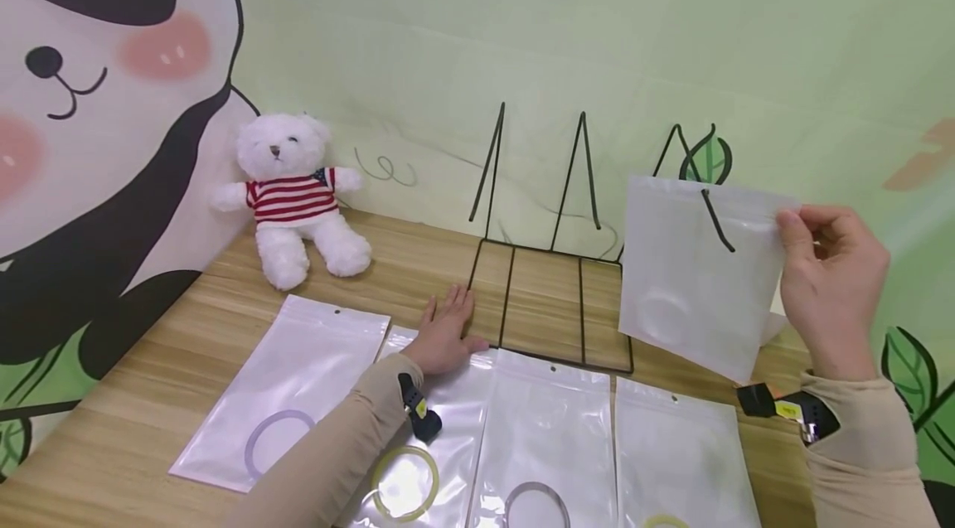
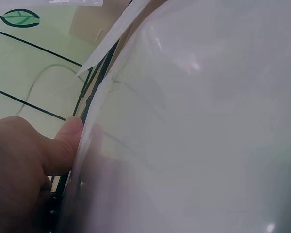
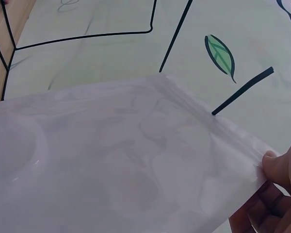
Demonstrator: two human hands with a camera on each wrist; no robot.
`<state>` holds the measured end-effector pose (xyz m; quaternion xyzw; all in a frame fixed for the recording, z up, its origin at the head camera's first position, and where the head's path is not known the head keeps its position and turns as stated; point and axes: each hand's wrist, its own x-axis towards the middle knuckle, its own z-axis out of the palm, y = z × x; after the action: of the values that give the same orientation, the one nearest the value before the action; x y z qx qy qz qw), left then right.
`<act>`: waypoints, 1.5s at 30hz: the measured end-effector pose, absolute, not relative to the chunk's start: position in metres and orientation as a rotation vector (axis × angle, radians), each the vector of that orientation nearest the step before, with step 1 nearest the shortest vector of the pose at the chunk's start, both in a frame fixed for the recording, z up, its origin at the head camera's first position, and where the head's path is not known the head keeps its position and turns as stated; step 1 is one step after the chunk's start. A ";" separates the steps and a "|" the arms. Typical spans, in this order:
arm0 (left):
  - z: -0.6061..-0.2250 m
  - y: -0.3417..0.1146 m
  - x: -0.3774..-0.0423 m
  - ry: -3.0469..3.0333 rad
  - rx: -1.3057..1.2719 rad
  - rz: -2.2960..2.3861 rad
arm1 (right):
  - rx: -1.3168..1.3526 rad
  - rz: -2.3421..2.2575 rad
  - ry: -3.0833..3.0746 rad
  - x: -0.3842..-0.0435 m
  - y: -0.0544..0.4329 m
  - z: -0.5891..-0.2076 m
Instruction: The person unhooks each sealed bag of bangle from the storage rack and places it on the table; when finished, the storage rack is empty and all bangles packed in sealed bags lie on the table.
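My right hand [image 1: 836,279] pinches the upper right corner of a white plastic zip bag [image 1: 690,279] between thumb and fingers. The bag hangs upright on the right prong of a black wire display rack [image 1: 582,308]; the prong's tip [image 3: 245,90] pokes out through the bag's top in the right wrist view. My left hand [image 1: 445,333] lies with fingers extended at the rack's front left corner, over the top of a flat bag [image 1: 466,404]. In the left wrist view, the left thumb [image 2: 70,133] is at a bag's edge.
More white zip bags lie flat along the front: one at left [image 1: 321,346], one in the middle [image 1: 555,420], one at right [image 1: 682,437]. Rings show on their fronts. A white teddy bear [image 1: 294,205] in a striped shirt sits back left, before a printed wall.
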<state>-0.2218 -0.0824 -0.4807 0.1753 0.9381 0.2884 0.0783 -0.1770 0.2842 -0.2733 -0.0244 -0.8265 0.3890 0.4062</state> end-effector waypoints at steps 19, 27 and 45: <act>-0.480 -0.082 -0.220 2.825 0.534 0.856 | -0.018 0.841 -2.103 -0.160 0.283 -0.272; -0.478 -0.082 -0.220 2.828 0.534 0.844 | -0.018 0.847 -2.089 -0.157 0.284 -0.271; -0.475 -0.082 -0.219 2.825 0.529 0.839 | 0.001 0.815 -2.092 -0.144 0.288 -0.271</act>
<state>-0.2190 -0.0817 -0.4748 0.1763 0.9410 0.2794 0.0739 -0.1442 0.2881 -0.2714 0.0002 -0.8399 0.3270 0.4333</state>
